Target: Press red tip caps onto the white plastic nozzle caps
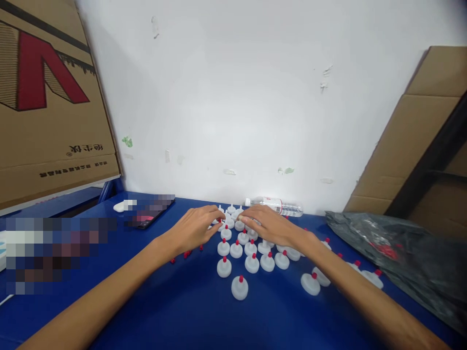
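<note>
Several white caps with red tips (239,287) stand in rows on the blue table (189,311). My left hand (195,226) reaches over the far rows with its fingers curled and pinched on a small red tip at the fingertips. My right hand (272,224) lies beside it, fingers curled over a white cap (240,225) among the far caps. A few loose red tips (187,254) lie just below my left wrist.
A plastic water bottle (274,206) lies on its side by the white wall. A dark plastic bag (397,257) sits at the right. A phone (148,214) lies at the left. Cardboard boxes (47,107) lean at both sides.
</note>
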`<state>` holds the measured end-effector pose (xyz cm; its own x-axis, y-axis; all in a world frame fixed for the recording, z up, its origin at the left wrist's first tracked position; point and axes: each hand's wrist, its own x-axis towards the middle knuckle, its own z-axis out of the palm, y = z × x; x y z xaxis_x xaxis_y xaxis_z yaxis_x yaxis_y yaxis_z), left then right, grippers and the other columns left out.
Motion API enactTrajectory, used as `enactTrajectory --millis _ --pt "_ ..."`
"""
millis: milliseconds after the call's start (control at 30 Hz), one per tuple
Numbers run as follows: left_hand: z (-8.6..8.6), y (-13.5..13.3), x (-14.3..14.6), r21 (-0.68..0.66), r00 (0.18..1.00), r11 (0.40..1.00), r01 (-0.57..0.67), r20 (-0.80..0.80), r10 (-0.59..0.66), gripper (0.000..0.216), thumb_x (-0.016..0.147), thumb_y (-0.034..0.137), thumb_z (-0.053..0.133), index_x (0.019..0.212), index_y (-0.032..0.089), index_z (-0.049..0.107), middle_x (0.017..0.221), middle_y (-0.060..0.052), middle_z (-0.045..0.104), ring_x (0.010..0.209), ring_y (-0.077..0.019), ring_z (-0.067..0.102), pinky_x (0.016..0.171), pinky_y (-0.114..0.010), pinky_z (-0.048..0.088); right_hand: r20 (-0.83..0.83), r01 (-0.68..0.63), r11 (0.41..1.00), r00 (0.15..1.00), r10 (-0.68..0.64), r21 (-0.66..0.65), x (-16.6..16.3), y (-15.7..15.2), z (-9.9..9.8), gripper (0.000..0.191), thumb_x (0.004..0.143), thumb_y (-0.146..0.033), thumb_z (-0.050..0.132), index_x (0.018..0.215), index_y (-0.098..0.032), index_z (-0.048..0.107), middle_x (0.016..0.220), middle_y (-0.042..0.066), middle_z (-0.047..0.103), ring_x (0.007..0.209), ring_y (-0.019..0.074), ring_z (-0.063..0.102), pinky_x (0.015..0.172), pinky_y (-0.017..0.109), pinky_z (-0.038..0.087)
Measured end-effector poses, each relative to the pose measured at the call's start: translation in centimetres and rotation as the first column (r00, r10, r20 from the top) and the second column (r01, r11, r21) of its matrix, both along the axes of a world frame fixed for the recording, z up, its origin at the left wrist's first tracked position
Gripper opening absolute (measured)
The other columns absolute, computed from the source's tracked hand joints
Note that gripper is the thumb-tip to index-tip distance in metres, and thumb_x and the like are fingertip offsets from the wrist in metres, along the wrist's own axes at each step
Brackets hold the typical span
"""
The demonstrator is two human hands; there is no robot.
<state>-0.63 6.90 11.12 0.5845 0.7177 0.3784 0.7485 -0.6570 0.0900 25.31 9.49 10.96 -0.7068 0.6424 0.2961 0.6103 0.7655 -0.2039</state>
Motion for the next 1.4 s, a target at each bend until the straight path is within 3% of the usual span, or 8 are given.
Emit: enactTrajectory --millis 333,533,667,867,967,1100,1267,1400 --pt "-1.1 0.9 -0.2 0.089 0.994 0.996 -0.028 0.111 0.018 0.024 0.104 0.036 0.050 0.109 0.023 0.070 0.106 -0.004 0.072 0.093 -0.0195 0.069 0.075 -0.029 0.047 -0.037 -0.009 0.999 0.999 0.008 -0.032 -0.4 0.0 -0.3 0.055 0.109 -0.050 0.025 0.099 -0.021 0.070 0.093 0.007 0.074 0.088 0.0243 0.067 0.084 0.038 0.049" --pt "-1.4 1.0 -0.1 0.069 0.985 0.997 -0.033 0.172 0.021 0.021 0.102 0.030 0.055 0.114 0.023 0.071 0.110 -0.004 0.074 0.095 -0.0203 0.070 0.079 -0.030 0.050 -0.009 -0.035 0.998 0.999 0.034 -0.057 -0.4 0.2 -1.1 0.056 0.109 -0.050 0.029 0.080 -0.021 0.068 0.075 0.003 0.070 0.071 0.0195 0.064 0.075 0.033 0.048" --pt "-1.4 0.7 0.3 0.051 0.971 0.998 -0.034 0.239 0.021 0.022 0.101 0.030 0.056 0.113 0.024 0.073 0.107 -0.004 0.074 0.088 -0.0185 0.070 0.076 -0.029 0.050 -0.080 0.027 1.000 0.996 -0.027 0.000 -0.3 0.0 -0.5 0.042 0.107 -0.048 0.038 0.101 -0.022 0.070 0.093 0.006 0.073 0.086 0.0221 0.066 0.080 0.035 0.048" --pt "-1.6 0.6 0.9 0.018 0.923 1.000 -0.011 0.386 0.003 0.022 0.101 0.028 0.057 0.113 0.024 0.074 0.099 -0.001 0.076 0.081 -0.0152 0.069 0.064 -0.024 0.048 -0.129 0.038 0.999 0.991 -0.033 0.037 -0.5 -0.8 0.7 0.024 0.107 -0.037 0.045 0.125 -0.025 0.056 0.116 0.007 0.069 0.093 0.0217 0.067 0.082 0.037 0.051" --pt "-1.8 0.4 1.1 0.006 0.903 1.000 0.030 0.429 -0.030 0.022 0.101 0.026 0.056 0.113 0.023 0.074 0.102 -0.001 0.076 0.084 -0.0144 0.069 0.064 -0.022 0.049 -0.117 0.011 0.999 0.993 -0.006 0.040 -0.9 -1.4 0.7 0.041 0.103 -0.035 0.055 0.141 -0.028 0.042 0.122 0.009 0.068 0.103 0.0256 0.067 0.084 0.040 0.053" --pt "-1.8 0.1 1.4 -0.006 0.889 0.995 0.097 0.449 -0.085 0.022 0.102 0.028 0.056 0.113 0.024 0.075 0.105 -0.001 0.077 0.086 -0.0139 0.070 0.064 -0.021 0.049 -0.103 -0.016 0.995 0.994 0.026 0.099 -1.4 -1.7 0.6 0.066 0.094 -0.028 0.070 0.147 -0.032 0.032 0.124 0.009 0.068 0.107 0.0284 0.068 0.086 0.043 0.056" --pt "-1.8 -0.3 1.8 0.005 0.869 0.992 0.126 0.481 -0.112 0.022 0.101 0.025 0.055 0.112 0.023 0.075 0.103 -0.002 0.077 0.085 -0.0145 0.070 0.066 -0.022 0.050 -0.079 -0.015 0.989 0.997 0.027 0.148 -1.4 -1.9 0.6 0.054 0.099 -0.022 0.061 0.146 -0.030 0.035 0.123 0.012 0.067 0.105 0.0280 0.068 0.084 0.043 0.057" --pt "-1.7 -0.5 2.0 0.035 0.852 0.994 0.102 0.513 -0.105 0.025 0.102 0.022 0.052 0.112 0.019 0.075 0.100 -0.004 0.077 0.084 -0.0155 0.070 0.068 -0.024 0.051 0.015 -0.038 0.970 0.999 0.035 0.239 -1.5 -2.1 0.7 0.065 0.089 0.006 0.049 0.145 -0.024 0.037 0.114 0.013 0.065 0.108 0.0275 0.063 0.082 0.038 0.057"
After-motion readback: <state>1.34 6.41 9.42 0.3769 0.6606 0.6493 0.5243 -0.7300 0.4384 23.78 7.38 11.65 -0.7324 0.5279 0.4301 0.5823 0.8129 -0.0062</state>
